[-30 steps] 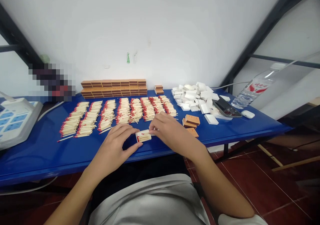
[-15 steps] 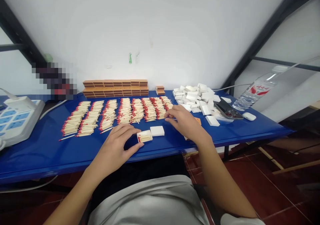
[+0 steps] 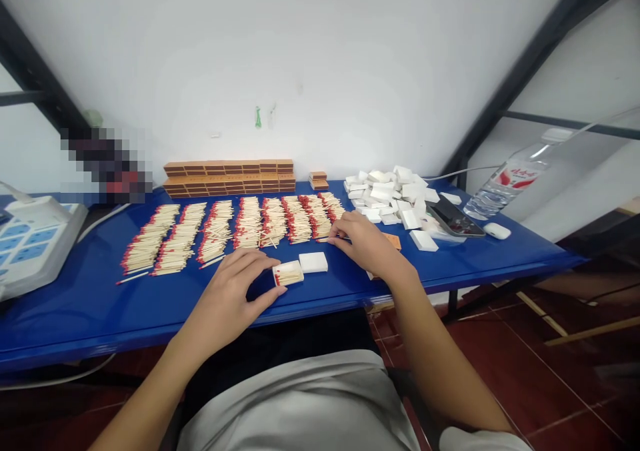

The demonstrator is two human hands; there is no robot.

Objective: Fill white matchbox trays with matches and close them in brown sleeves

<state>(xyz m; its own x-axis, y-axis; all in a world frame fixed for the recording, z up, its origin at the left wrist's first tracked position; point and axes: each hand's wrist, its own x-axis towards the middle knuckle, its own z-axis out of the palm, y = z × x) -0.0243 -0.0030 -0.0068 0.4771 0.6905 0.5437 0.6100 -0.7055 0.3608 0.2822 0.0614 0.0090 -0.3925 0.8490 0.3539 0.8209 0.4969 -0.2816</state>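
Observation:
My left hand (image 3: 237, 284) grips the left end of a small white matchbox tray (image 3: 289, 273) between thumb and fingers. Some red-tipped matches lie inside the tray, which rests on the blue table. Touching its right side is another white tray (image 3: 313, 262), turned with a plain white face up. My right hand (image 3: 363, 241) is pinched at the near end of the rightmost row of matches (image 3: 330, 205), with match ends showing by the fingertips. Partly hidden behind my right wrist is an orange matchbox sleeve (image 3: 393, 241).
Several more rows of matches (image 3: 173, 241) spread leftward. Stacked brown matchboxes (image 3: 230, 179) line the wall, with a short stack (image 3: 319, 181) beside them. At right are piled white trays (image 3: 383, 194), a phone (image 3: 457, 217), a white earbud case (image 3: 497, 231) and a water bottle (image 3: 517, 174). A power strip (image 3: 37, 244) stands left.
Both hands stay nearly in place. My right fingers have closed slightly at the near end of the match row. The whole view has shifted a little.

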